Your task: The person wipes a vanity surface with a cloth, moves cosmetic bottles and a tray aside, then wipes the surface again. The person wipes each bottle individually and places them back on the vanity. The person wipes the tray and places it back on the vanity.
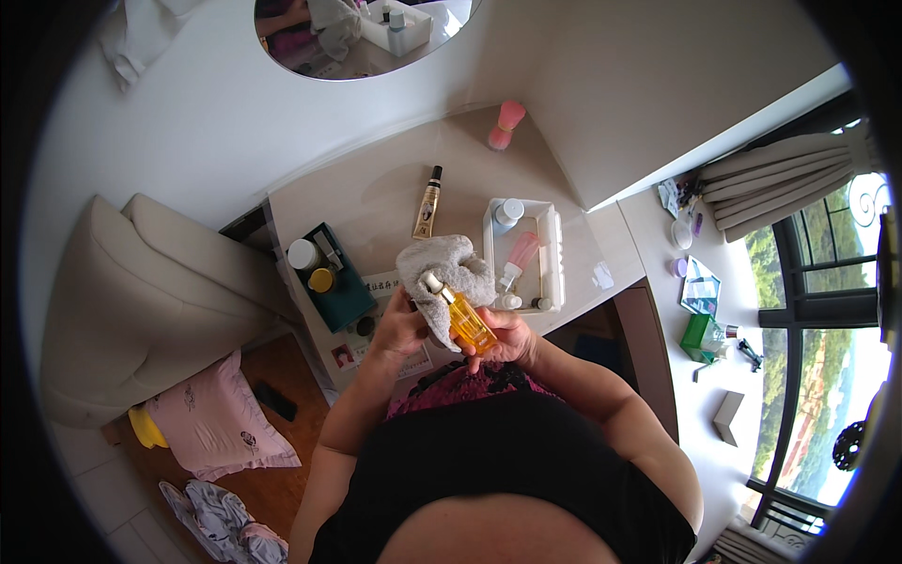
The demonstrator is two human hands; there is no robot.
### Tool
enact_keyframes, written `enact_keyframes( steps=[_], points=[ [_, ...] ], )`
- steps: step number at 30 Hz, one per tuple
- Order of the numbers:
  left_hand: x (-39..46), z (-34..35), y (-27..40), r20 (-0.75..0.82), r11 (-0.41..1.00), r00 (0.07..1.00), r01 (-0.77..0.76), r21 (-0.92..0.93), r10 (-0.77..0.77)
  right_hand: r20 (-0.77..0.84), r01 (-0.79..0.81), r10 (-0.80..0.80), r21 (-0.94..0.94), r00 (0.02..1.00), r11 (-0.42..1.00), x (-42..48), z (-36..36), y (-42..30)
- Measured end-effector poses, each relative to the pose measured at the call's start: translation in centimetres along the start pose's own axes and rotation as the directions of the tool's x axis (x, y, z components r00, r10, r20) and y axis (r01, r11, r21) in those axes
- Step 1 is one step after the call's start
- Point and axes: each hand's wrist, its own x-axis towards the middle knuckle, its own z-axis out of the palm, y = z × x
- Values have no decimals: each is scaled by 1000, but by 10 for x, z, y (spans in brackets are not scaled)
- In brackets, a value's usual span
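My left hand [400,326] holds a light grey terry cloth [451,268], which bunches up above my fingers and hangs behind a bottle. In my right hand [509,337] is the lower part of a glass dropper bottle [471,324] of amber liquid, tilted, with its white and gold top against the cloth. Beyond the cloth a gold tube with a black cap [428,204] lies on the table. A white plastic basket [557,261] at the right holds a pink bottle [522,252], a pale blue bottle with a white lid [507,213] and small capped containers.
A dark green tray [338,303] with jars stands left on the table [366,190]. A pink brush [505,127] stands near the back corner. An oval mirror [366,42] hangs on the wall. Right, a window ledge [694,451] bears small items. A beige upholstered headboard [162,303] is at the left.
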Motion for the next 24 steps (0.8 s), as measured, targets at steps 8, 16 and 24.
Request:
enact_keyframes(
  steps=[8,16,24],
  points=[
    [-1,-31,-21,-123,999,992,-35,-33,31,21,-24,31,-278,999,960,6,17,-25],
    [-17,-58,-35,-100,934,984,108,-340,-150,-121,50,-333,-885,935,463,91,72,-107],
    [-16,-64,-27,178,648,953,298,-701,-246,-62,-392,-682,-854,729,-342,218,-34,-124]
  ],
)
